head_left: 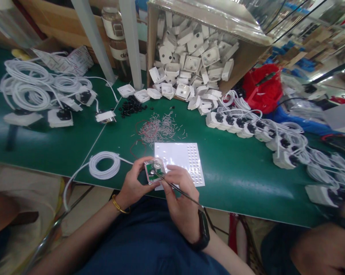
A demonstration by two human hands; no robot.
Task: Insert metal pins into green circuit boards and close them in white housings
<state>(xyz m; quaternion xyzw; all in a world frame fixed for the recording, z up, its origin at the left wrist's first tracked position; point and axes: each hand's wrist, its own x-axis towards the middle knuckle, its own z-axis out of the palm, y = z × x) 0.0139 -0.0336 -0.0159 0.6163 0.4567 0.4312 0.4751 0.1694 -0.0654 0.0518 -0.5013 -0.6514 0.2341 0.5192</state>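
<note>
My left hand (pixel 133 184) grips the edge of a small open white housing with a green circuit board (pixel 149 167) inside. A pair of dark metal tweezers (pixel 185 194), thin and long, is pinched in my right hand (pixel 180 198), with the tip over the board. Whether the tip touches a part there, I cannot tell. Under both hands lies a white sheet (pixel 172 153) with rows of small stickers on its right side. A coiled white cable (pixel 104 165) rests left of my left hand, its end running toward the housing.
Loose screws or pins (pixel 156 128) and black caps (pixel 132 106) are scattered beyond the sheet. A cardboard box (pixel 241 23) spills white housings (pixel 189 63). Units with cables (pixel 241 124) line the right; more coils (pixel 29 84) lie left. People sit at both sides.
</note>
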